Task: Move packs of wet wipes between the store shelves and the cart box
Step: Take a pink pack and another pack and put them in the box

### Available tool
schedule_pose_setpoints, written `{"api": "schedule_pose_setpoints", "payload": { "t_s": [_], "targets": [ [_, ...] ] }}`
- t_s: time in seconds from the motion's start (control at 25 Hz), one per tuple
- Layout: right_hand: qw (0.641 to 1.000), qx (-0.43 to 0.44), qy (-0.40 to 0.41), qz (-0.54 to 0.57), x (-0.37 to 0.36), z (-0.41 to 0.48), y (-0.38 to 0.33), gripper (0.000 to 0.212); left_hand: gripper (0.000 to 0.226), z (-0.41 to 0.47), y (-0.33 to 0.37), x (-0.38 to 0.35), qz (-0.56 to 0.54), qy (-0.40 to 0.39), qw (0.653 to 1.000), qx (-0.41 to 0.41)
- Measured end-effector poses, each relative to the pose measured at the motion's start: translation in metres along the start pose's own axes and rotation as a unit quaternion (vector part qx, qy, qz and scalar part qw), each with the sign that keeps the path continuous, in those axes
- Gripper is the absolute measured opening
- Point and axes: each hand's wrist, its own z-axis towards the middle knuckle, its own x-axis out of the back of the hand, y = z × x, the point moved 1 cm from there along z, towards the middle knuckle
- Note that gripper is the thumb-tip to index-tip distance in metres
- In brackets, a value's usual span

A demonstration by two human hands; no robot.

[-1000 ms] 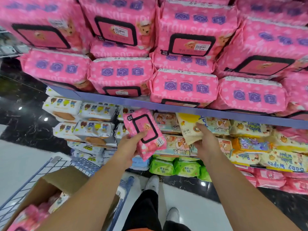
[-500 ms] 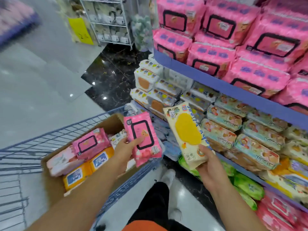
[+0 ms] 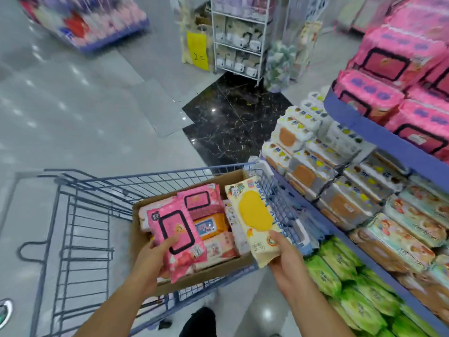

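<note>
Bright overhead store light; glare spots on glossy floor [image 3: 73,98]; motion blur, wide-angle edge distortion.

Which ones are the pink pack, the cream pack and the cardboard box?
pink pack [image 3: 175,228], head view, middle of its black-framed lid.
cream pack [image 3: 255,212], head view, middle of its yellow lid.
cardboard box [image 3: 215,272], head view, its near wall.

Two packs held aloft: one pink pack [image 3: 170,222], one cream pack [image 3: 255,215] with a yellow lid. One cardboard box [image 3: 213,271], one blue wire cart [image 3: 126,190]. At least four more packs [image 3: 209,226] showing inside the box.
</note>
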Motion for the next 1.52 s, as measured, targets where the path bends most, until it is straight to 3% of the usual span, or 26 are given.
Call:
{"api": "schedule_pose_setpoints", "payload": {
  "t_s": [0.08,0.16,0.24,0.36,0.48,0.56,0.6,0.72,0.8,0.88,0.96,1.04,1.08,1.12,1.2,1.24,1.28,1.36,1.44,1.52],
  "targets": [
    [1.000,-0.017,0.017,0.002,-0.025,0.018,0.014,0.086,0.077,0.019,-0.002,0.022,-0.010,0.006,1.000,0.019],
    [0.999,-0.033,0.041,0.001,-0.043,0.037,0.022,0.051,0.095,0.041,-0.008,0.038,-0.027,0.011,0.999,0.042],
    [0.995,-0.050,0.081,-0.022,-0.051,0.061,0.030,0.035,0.094,0.058,-0.008,0.044,-0.011,-0.006,0.999,0.048],
    [0.990,-0.076,0.102,-0.057,-0.049,0.087,0.042,0.037,0.077,0.069,-0.002,0.044,-0.009,-0.028,0.999,0.044],
    [0.972,-0.076,0.193,-0.111,-0.048,0.094,0.054,0.043,0.082,0.078,0.002,0.039,-0.003,-0.058,0.996,0.062],
    [0.925,-0.015,0.289,-0.245,-0.051,0.091,0.051,0.053,0.077,0.078,0.006,0.034,-0.012,-0.070,0.995,0.067],
    [0.890,0.029,0.298,-0.344,-0.057,0.090,0.048,0.062,0.064,0.080,0.008,0.031,-0.013,-0.072,0.995,0.068],
    [0.704,0.114,0.170,-0.680,-0.076,0.094,0.045,0.097,0.036,0.084,0.011,0.023,-0.005,-0.078,0.994,0.070],
    [0.609,0.089,0.083,-0.784,-0.078,0.100,0.052,0.111,0.035,0.088,0.010,0.020,-0.004,-0.076,0.994,0.077],
    [0.566,0.035,0.069,-0.821,-0.079,0.108,0.055,0.111,0.037,0.091,0.011,0.020,-0.001,-0.067,0.995,0.079],
    [0.555,0.013,0.088,-0.827,-0.085,0.106,0.056,0.106,0.038,0.095,0.008,0.022,0.003,-0.060,0.995,0.082],
    [0.565,0.106,0.098,-0.813,-0.096,0.094,0.054,0.087,0.039,0.095,0.007,0.025,0.012,-0.054,0.995,0.089],
    [0.589,0.174,0.078,-0.785,-0.103,0.087,0.056,0.070,0.040,0.096,0.004,0.026,0.020,-0.055,0.994,0.093],
    [0.643,0.219,0.040,-0.732,-0.110,0.077,0.060,0.053,0.042,0.097,0.002,0.028,0.025,-0.056,0.993,0.098],
    [0.777,0.152,-0.046,-0.610,-0.123,0.057,0.080,0.033,0.045,0.097,-0.004,0.032,0.020,-0.056,0.992,0.113],
    [0.829,0.076,-0.087,-0.547,-0.129,0.051,0.096,0.034,0.046,0.097,-0.008,0.034,0.003,-0.055,0.991,0.125],
    [0.860,0.007,-0.098,-0.501,-0.131,0.050,0.112,0.044,0.049,0.098,-0.016,0.035,-0.019,-0.055,0.989,0.136],
    [0.881,-0.047,-0.092,-0.461,-0.132,0.059,0.140,0.068,0.053,0.099,-0.034,0.032,-0.082,-0.048,0.983,0.154],
    [0.895,-0.052,-0.079,-0.435,-0.140,0.070,0.154,0.075,0.056,0.108,-0.052,0.027,-0.161,-0.012,0.972,0.173],
    [0.884,-0.048,-0.063,-0.461,-0.148,0.082,0.155,0.077,0.056,0.124,-0.063,0.023,-0.218,0.041,0.956,0.190]
  ]
}}
